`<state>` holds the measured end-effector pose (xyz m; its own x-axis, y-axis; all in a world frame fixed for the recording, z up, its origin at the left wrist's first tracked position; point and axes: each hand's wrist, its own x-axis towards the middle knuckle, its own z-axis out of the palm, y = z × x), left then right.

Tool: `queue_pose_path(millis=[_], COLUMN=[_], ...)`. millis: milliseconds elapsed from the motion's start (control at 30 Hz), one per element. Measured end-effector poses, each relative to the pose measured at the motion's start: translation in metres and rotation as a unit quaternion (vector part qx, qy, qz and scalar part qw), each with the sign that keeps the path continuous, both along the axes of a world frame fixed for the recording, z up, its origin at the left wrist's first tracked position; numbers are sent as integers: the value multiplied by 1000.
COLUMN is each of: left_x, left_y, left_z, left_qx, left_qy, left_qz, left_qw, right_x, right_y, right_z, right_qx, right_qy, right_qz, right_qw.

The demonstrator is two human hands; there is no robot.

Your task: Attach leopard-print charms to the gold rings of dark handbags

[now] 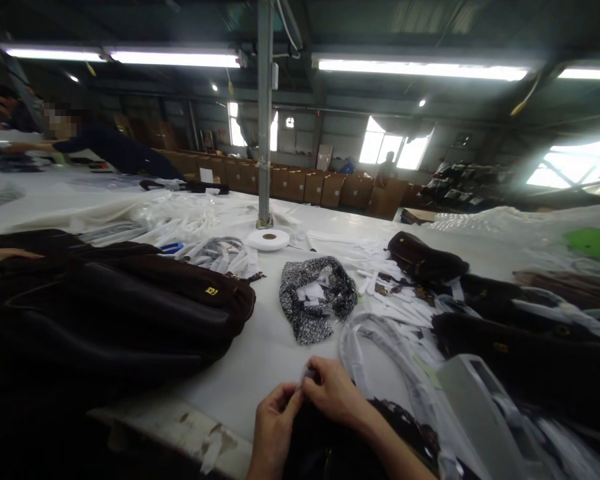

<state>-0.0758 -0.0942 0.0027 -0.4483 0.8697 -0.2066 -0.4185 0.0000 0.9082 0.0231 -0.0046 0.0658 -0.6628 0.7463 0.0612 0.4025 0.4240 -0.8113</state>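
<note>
Near bench edge: both hands, left hand (273,427) and right hand (333,393), pinch small white strip (307,375); fingers narrow. Best keep it taut, grip close.

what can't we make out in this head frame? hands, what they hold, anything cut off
Head view, all items:
- Small pale piece pinched between left hand and right hand: mostly covered by fingers, too small to identify.
- Dark item under the hands: cut off by the bottom edge, underexposed.
- Dark bags at left: detail lost in shadow.
- Person at far left: blurred, distant.
</note>
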Motion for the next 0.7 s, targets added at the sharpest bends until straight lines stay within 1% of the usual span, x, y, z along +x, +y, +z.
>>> queue_pose_path(millis=[100, 267, 400, 567, 633, 700], left_x=[-1, -1, -1, 5, 7, 7], left_y=[0, 1, 2, -2, -5, -9], left_z=[-1, -2, -2, -4, -4, -3], left_qx=[-3, -9, -30, -65, -62, -22], left_qy=[9, 30, 48, 84, 152, 278], left_qz=[4, 11, 29, 85, 103, 96], left_qw=[1000, 999, 998, 991, 981, 956], right_x=[0, 4, 3, -3, -5, -5], right_y=[-1, -1, 1, 3, 4, 5], right_z=[0, 2, -4, -17, -20, -23], right_qx=[9, -29, -74, -123, -144, -171], right_qy=[-1, 10, 26, 50, 58, 64], right_qz=[1, 26, 6, -25, -33, -35], right_qw=[1000, 999, 997, 991, 987, 983])
